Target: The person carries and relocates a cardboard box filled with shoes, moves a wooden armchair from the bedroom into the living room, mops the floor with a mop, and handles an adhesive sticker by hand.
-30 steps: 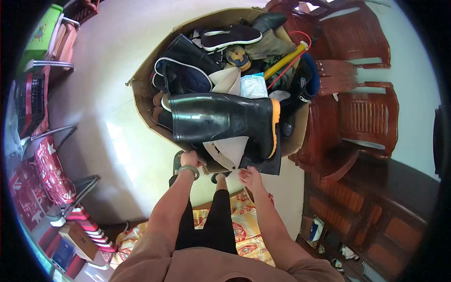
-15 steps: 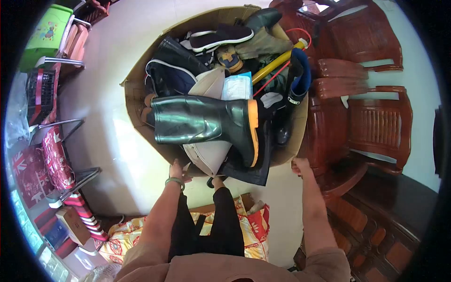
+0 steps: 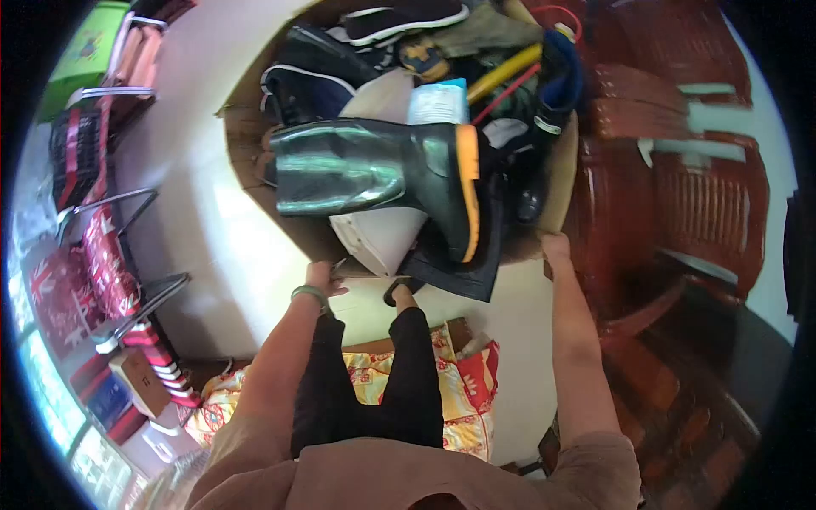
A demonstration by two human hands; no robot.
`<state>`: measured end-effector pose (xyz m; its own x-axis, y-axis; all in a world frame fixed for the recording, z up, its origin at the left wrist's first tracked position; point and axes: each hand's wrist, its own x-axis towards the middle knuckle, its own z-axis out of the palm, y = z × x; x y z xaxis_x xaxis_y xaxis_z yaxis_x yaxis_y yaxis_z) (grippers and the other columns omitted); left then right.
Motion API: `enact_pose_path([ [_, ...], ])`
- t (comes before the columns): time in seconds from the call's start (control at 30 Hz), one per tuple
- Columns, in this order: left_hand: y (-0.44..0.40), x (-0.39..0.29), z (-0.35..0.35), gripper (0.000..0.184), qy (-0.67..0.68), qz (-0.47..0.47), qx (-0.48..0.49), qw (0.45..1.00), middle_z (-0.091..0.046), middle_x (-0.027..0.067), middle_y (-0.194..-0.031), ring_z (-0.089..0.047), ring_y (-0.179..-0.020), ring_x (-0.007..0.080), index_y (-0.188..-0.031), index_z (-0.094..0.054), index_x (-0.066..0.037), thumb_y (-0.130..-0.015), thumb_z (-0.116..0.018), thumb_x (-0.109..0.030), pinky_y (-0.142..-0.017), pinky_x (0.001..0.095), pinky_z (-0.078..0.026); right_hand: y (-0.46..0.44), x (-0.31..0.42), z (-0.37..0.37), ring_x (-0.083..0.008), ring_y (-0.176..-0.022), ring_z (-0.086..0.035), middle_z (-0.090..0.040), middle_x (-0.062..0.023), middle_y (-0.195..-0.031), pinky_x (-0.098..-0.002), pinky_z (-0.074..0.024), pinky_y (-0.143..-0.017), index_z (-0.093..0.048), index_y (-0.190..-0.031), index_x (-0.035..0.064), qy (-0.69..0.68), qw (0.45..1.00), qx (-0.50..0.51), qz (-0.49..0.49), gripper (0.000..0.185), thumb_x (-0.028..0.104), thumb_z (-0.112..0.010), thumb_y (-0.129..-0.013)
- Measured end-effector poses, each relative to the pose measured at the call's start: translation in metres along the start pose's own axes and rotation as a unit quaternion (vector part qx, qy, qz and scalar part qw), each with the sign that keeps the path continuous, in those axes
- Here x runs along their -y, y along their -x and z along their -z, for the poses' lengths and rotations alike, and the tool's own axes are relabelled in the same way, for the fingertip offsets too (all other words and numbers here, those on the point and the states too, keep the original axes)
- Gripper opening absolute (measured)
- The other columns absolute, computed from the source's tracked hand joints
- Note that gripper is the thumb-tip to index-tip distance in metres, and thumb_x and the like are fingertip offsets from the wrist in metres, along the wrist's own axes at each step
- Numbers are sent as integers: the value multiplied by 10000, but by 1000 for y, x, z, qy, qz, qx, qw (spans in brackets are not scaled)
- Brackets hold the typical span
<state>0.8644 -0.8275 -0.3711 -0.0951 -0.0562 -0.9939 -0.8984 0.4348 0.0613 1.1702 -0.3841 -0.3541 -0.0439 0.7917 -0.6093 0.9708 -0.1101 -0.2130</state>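
A large cardboard box (image 3: pixel 242 140) full of footwear fills the upper middle of the view. Across its top lies a black rubber boot (image 3: pixel 357 166) with an orange sole. Beneath that boot are a pale beige item (image 3: pixel 382 234) and a dark flat piece (image 3: pixel 455 272). My left hand (image 3: pixel 323 277), with a green bangle at the wrist, is closed on the near left edge of the box. At the near right corner, my right hand (image 3: pixel 557 246) has its fingers wrapped over the cardboard; some fingertips are hidden.
Red-brown wooden chairs (image 3: pixel 710 195) stand close on the right. A yellow tube (image 3: pixel 506 72) and a blue-lined boot (image 3: pixel 557 85) stick up in the box. Metal-framed racks (image 3: pixel 127 200) line the left. A patterned red and yellow cloth (image 3: pixel 463 382) lies behind my legs.
The box now sits higher in the view, farther from my body. My right hand has moved up along with the box's near right corner. My left hand stays on its near edge.
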Motion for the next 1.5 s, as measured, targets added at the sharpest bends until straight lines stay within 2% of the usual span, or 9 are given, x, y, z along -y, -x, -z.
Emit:
enact_pose_path([
  [0.1, 51, -12, -26, 233, 12, -24, -46, 999, -447, 78, -544, -442, -426, 171, -712, -503, -78, -829, -478, -277, -414, 389, -507, -6, -19, -15, -259, -597, -588, -590, -169, -646, -363, -444, -570, -589, -776, -78, 24, 995, -63, 75, 382, 303, -579, -737],
  [0.2, 25, 49, -9, 429, -108, -69, 31, 991, -480, 97, -561, -479, -429, 193, -1007, -519, -121, -854, -332, -475, -375, 391, -490, 45, 14, -7, -319, -678, -607, -603, -199, -692, -384, -448, -633, -607, -807, -54, 74, 992, -88, 55, 363, 301, -560, -747],
  [0.23, 16, 68, 2, 273, -91, -71, 31, 993, -508, 109, -529, -516, -418, 179, -1066, -519, -49, -836, -407, -147, -400, 371, -491, 53, 12, -10, -339, -724, -602, -603, -212, -718, -391, -448, -654, -612, -815, -42, 91, 991, -92, 35, 356, 305, -563, -748],
  [0.27, 38, 68, 1, 286, -30, -41, 29, 998, -523, 121, -565, -507, -407, 203, -1083, -501, -96, -835, -425, -218, -398, 364, -485, 59, 14, -13, -360, -771, -597, -603, -224, -745, -398, -448, -675, -618, -822, -30, 106, 989, -97, 18, 350, 308, -565, -749],
  [0.5, 54, -44, 89, 707, 41, -102, 71, 991, -397, 111, -1245, -518, -905, 300, -1234, -344, -144, -709, -582, -553, -757, 472, -406, 46, -11, -16, -348, -801, -602, -604, -231, -778, -400, -451, -687, -614, -860, -30, 113, 989, -93, 8, 322, 266, -571, -739],
  [0.6, -4, -99, 103, 630, -153, -214, -204, 943, -575, 122, -881, -550, -700, 223, -1185, -431, -49, -670, -646, -341, -507, 365, -470, 23, -14, -16, -345, -805, -606, -615, -221, -791, -395, -450, -697, -616, -867, -33, 60, 992, -107, 24, 350, 287, -579, -731],
  [0.83, -38, -182, 136, 498, -297, -265, -323, 859, -612, 243, -788, -598, -773, 347, -766, -623, 59, -763, -522, -430, -732, 403, -441, -4, 13, -5, -336, -784, -611, -623, -202, -755, -390, -449, -669, -642, -770, -22, -8, 989, -145, 42, 414, 387, -634, -703],
  [1.23, 2, -93, 81, 433, -385, -340, -397, 761, -589, 253, -710, -585, -714, 404, -718, -615, 32, -793, -506, -380, -680, 452, -467, -7, 20, 16, -318, -774, -601, -620, -206, -803, -376, -447, -690, -610, -851, -52, 30, 976, -196, 85, 404, 329, -658, -724],
  [1.5, 21, 105, 27, 361, -164, -363, -382, 834, -594, 223, -712, -578, -715, 391, -766, -607, 28, -806, -532, -323, -616, 425, -447, -100, 25, 91, -296, -697, -610, -627, -180, -750, -379, -449, -637, -621, -848, -45, 106, 976, -137, 132, 348, 275, -658, -717],
])
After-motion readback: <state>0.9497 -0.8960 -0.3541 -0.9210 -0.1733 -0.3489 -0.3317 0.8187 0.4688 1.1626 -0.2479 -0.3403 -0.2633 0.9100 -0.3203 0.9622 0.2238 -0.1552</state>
